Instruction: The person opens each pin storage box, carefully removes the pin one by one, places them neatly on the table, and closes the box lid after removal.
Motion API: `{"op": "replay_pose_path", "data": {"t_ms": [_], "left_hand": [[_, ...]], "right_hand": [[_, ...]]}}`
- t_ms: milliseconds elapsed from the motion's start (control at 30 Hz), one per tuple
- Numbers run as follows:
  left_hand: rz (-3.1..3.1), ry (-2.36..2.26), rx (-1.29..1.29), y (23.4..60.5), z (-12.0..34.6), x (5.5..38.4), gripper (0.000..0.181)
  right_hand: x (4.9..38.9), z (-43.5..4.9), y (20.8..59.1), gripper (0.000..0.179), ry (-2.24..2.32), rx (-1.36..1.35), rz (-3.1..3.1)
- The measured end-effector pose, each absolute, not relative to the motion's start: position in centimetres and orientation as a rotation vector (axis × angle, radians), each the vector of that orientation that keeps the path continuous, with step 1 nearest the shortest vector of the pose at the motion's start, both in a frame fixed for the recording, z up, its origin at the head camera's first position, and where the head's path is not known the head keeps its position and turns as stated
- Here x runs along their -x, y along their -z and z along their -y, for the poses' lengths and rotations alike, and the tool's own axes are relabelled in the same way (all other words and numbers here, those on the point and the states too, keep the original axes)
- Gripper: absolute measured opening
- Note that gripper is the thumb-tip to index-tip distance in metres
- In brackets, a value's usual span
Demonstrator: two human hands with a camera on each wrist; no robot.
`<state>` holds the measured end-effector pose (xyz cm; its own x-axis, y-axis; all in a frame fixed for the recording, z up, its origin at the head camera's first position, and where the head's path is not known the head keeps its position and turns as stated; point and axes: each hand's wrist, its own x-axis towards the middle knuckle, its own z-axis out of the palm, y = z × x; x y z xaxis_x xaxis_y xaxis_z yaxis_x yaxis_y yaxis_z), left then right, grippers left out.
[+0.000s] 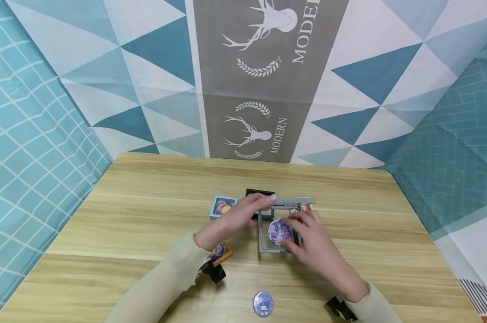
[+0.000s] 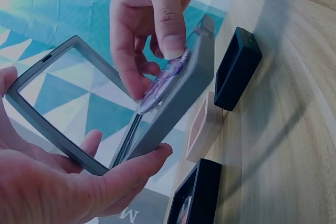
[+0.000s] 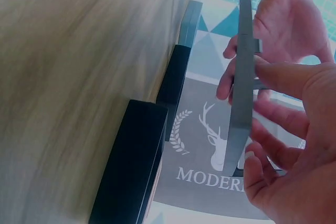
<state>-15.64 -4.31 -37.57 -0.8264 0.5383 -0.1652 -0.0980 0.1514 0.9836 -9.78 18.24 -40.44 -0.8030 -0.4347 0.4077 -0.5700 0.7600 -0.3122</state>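
Observation:
A grey hinged display frame (image 1: 260, 237) stands unfolded above the table, its two clear-windowed halves apart. My left hand (image 1: 237, 218) grips it near the hinge, with the thumb along the outside in the left wrist view. Between the thumb and fingers of my right hand (image 1: 318, 242) is a round purple badge (image 1: 279, 232) with a cartoon print. The badge (image 2: 164, 85) lies against the inner side of one half, at a slight tilt. From the right wrist, the frame (image 3: 242, 87) appears edge-on and conceals the badge.
Around the hands on the wooden table (image 1: 154, 202) lie a light blue frame (image 1: 212, 211) with a badge inside, an orange frame (image 1: 226, 255) partly under the left wrist, and a black frame (image 1: 259, 191). A loose blue round badge (image 1: 263, 303) lies near the front.

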Motion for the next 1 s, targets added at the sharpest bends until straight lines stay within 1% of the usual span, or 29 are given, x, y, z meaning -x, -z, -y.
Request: {"op": "replay_pose_path", "data": {"t_ms": [233,500,667,833,1000], "left_hand": [[-1.949,-1.716,-0.425,37.6,4.2,15.8,0.066],[-1.986,-1.674,-0.425,37.7,4.5,16.1,0.066],[-1.98,-1.67,-0.422,37.6,4.8,16.4,0.065],[-1.986,-1.656,-0.422,37.4,5.4,16.6,0.057],[-1.985,-1.644,-0.461,37.5,5.8,16.9,0.055]], "right_hand": [[9.7,-18.2,40.5,0.049,-0.747,-0.739,2.667],[9.7,-18.8,39.7,0.025,-1.01,-0.735,2.688],[9.8,-19.2,39.4,0.022,-1.054,-0.737,2.688],[9.7,-19.4,39.0,0.023,-1.09,-0.723,2.714],[9.6,-19.5,38.7,0.022,-1.035,-0.803,2.83]]}}
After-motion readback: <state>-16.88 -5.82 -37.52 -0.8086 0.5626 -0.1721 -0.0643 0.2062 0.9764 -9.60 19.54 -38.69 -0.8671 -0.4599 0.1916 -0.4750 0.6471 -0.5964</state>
